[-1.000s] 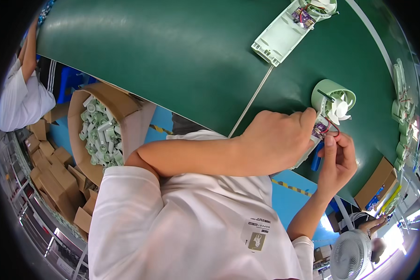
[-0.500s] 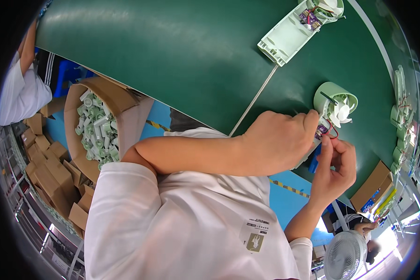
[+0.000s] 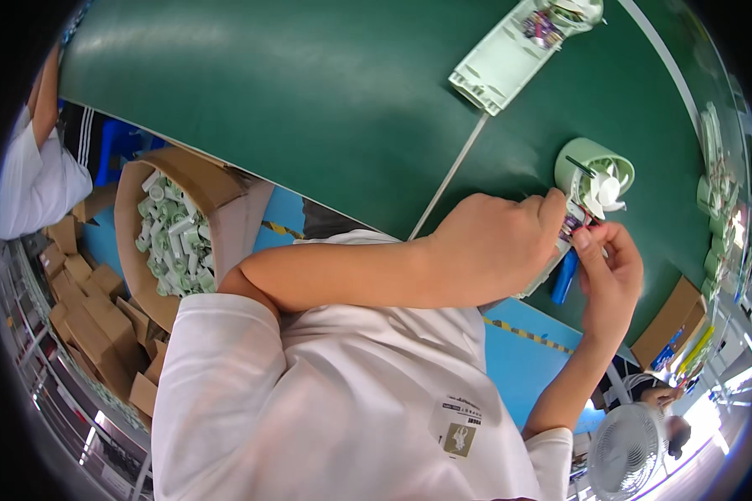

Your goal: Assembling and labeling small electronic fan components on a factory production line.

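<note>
A pale green handheld fan housing with a white fan blade rests on the green table, just beyond my hands. My left hand is closed on the body of this housing, its fingers bent over the near part. Beside those fingertips a small purple circuit board shows, with thin red wire near it. My right hand pinches at the board's edge, where the red wire is; its fingertips partly cover the exact grip. A blue cylindrical battery shows between my two hands.
Another open fan housing with a board lies farther up the green table. Pale green parts line the right. A large carton of green and white parts stands left; a floor fan and another person are lower right.
My right hand has moved up slightly and brought its fingertips against the board, and the red wire loop is less visible. More of the blue battery shows. The view has shifted a little.
</note>
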Demonstrator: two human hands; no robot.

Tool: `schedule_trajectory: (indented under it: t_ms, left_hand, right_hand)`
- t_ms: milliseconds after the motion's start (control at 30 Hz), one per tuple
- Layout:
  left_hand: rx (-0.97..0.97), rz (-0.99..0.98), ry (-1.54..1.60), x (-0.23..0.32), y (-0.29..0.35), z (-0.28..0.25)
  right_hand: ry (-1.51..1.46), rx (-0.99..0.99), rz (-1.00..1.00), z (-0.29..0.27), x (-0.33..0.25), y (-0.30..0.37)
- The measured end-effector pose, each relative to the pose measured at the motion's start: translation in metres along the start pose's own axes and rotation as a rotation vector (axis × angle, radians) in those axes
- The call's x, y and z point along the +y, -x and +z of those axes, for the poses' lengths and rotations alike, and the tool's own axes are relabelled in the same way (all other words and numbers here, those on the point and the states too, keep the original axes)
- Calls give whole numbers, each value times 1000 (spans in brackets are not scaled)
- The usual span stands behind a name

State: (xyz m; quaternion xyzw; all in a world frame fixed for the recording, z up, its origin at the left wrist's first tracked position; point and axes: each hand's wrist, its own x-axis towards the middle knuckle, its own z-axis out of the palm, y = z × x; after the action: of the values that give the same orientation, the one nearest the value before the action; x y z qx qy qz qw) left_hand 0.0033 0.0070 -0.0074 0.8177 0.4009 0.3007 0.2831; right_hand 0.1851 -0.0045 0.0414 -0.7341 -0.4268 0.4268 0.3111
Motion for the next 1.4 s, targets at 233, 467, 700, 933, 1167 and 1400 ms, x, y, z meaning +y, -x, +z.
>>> schedule_trajectory:
  t_ms: [233,467,700,933,1167,1400]
  left_hand:
    - [-54,-200,137,1,10,-8]
    - [-187,-162,123,16,31,-24]
    - [-119,-89,-14,13,38,-19]
    - [-141,-85,-25,10,37,-25]
    - [-119,-67,2,9,37,-21]
    - [-106,-81,-11,11,39,-17]
  right_hand:
    - [19,-251,80,-9,7,1]
    - [340,75,-173,6,18,48]
    - [-93,-34,32,6,13,58]
    - [-190,59,-4,29,12,65]
    - [-48,146,-58,44,4,66]
    - [228,217,-224,52,6,66]
